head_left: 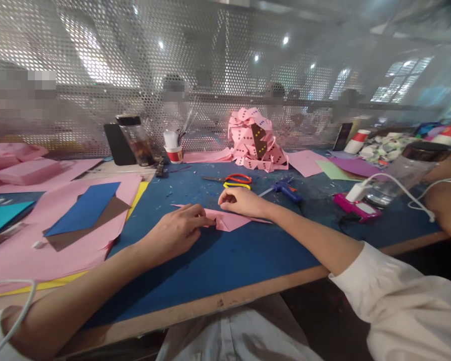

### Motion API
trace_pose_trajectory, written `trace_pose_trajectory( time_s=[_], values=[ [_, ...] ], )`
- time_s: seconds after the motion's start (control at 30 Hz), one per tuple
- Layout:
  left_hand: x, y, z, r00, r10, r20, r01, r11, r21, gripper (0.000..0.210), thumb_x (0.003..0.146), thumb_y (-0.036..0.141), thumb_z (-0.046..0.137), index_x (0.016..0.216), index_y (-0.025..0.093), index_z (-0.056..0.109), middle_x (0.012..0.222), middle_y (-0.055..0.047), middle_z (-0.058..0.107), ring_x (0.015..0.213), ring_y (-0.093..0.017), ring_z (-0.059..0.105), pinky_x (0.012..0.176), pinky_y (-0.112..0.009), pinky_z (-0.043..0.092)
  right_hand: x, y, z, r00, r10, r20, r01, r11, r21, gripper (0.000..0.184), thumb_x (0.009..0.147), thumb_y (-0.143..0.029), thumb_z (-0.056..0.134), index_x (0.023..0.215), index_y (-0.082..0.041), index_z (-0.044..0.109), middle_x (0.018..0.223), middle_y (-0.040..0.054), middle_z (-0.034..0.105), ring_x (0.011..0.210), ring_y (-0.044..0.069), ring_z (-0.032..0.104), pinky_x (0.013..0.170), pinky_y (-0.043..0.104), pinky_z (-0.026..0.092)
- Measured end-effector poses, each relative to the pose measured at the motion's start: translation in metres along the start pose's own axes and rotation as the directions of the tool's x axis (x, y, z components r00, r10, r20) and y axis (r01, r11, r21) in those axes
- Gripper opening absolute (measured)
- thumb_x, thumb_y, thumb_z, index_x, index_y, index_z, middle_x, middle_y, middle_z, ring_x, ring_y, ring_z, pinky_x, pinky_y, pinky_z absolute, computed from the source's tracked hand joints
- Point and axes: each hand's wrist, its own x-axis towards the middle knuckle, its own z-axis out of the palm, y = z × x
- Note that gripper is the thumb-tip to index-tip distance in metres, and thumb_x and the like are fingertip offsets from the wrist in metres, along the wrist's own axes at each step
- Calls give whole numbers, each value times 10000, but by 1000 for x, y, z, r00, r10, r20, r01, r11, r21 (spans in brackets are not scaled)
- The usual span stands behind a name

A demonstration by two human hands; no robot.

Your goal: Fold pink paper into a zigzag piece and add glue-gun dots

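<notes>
A folded piece of pink paper lies on the blue table mat in front of me. My left hand is closed at the paper's left part, thumb and forefinger pinched on it beside a small dark spot. Just above the paper's far edge is my right hand, its fingers curled together; whether anything small is between them is hidden. Behind the right hand lie scissors with red and yellow handles. A blue glue gun rests to the right of that hand.
Pink sheets with blue paper on top lie left. A pink paper construction with dots stands at the back, near a paper cup and a dark-lidded jar. A magenta power strip with a white cable sits right, near another person's arm.
</notes>
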Motion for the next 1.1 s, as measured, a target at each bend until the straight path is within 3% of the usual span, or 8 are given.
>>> trace_pose_trajectory(
  time_s=[0.17, 0.47, 0.6, 0.7, 0.8, 0.9, 1.0, 1.1],
  values=[
    [0, -2, 1, 999, -17, -35, 16, 999, -31, 418, 837, 52, 429, 1111, 261, 665, 1046, -33, 643, 973, -198, 606, 861, -307, 452, -7, -5, -3, 997, 82, 15, -77, 978, -194, 135, 796, -333, 697, 849, -210, 674, 813, -1, 693, 713, 133, 610, 602, 228, 363],
    [1, -7, 4, 984, -90, -157, 70, 989, -128, 311, 893, 121, 436, 1072, 227, 667, 988, -25, 685, 890, -172, 649, 775, -273, 468, -9, -11, -2, 990, 125, 64, -113, 981, -159, 128, 773, -329, 702, 801, -209, 669, 803, 2, 707, 720, 143, 631, 571, 226, 363],
    [3, -8, -1, 946, -141, -291, 84, 977, -198, 273, 883, 127, 447, 1025, 213, 664, 972, -31, 676, 901, -173, 641, 802, -283, 473, -8, -9, -2, 991, 126, 34, -122, 987, -106, 97, 762, -286, 702, 783, -206, 652, 792, -2, 697, 717, 140, 619, 582, 226, 373],
    [4, -10, -6, 884, -267, -383, 155, 942, -299, 196, 866, 154, 485, 980, 209, 635, 1002, -38, 658, 966, -200, 623, 872, -327, 469, -7, -8, -3, 993, 107, -41, -110, 991, -82, 80, 808, -277, 659, 811, -202, 630, 825, -1, 686, 744, 135, 610, 619, 231, 394],
    [4, -13, -10, 795, -438, -419, 221, 853, -472, 156, 864, 234, 550, 1009, 218, 606, 1058, -37, 641, 1021, -216, 614, 932, -366, 463, -4, -9, -6, 978, 84, -193, -68, 994, 88, 121, 836, -303, 651, 842, -195, 595, 827, -4, 660, 735, 126, 592, 650, 238, 424],
    [6, -11, -13, 733, -571, -370, 217, 712, -668, 270, 848, 345, 622, 1080, 211, 592, 1108, -55, 639, 1038, -232, 617, 942, -390, 467, -3, -13, -6, 955, 63, -289, 22, 959, 281, 143, 836, -299, 660, 842, -187, 571, 803, -12, 629, 715, 119, 576, 667, 245, 443],
    [9, -8, -13, 739, -642, -207, 186, 489, -852, 444, 819, 413, 673, 1203, 216, 570, 1183, -77, 644, 1057, -250, 617, 919, -399, 481, -3, -18, -4, 957, 32, -287, 82, 923, 377, 163, 836, -310, 666, 839, -179, 570, 802, -10, 605, 725, 121, 568, 689, 258, 452],
    [10, -7, -11, 807, -588, -57, 149, 295, -944, 366, 819, 412, 687, 1116, 201, 653, 1118, -77, 694, 1028, -246, 633, 934, -394, 477, -4, -25, -1, 967, 17, -255, 102, 890, 445, 209, 826, -347, 684, 844, -173, 570, 799, -12, 588, 731, 122, 562, 698, 263, 458]
  ],
)
